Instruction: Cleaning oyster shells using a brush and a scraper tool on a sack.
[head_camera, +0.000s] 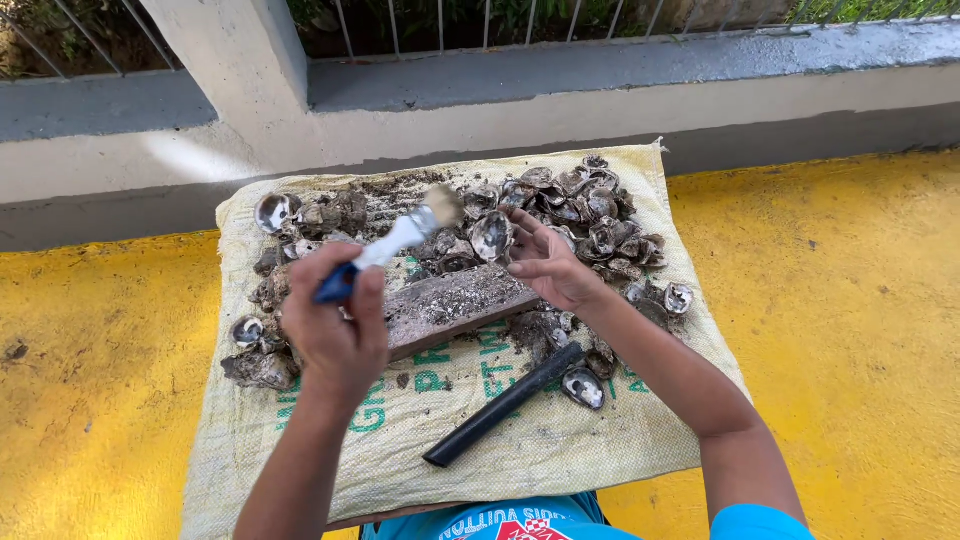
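Woven sack (620, 440) lay on yellow floor (850, 330) by a railing wall. Left hand (340, 330) gripped a blue-handled brush (395, 240); right hand (550, 265) pinched a pearly shell (490, 236).

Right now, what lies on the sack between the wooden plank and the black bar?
In the head view, only bare woven sack with dirt crumbs lies between the wooden plank and the black bar; no shells there.
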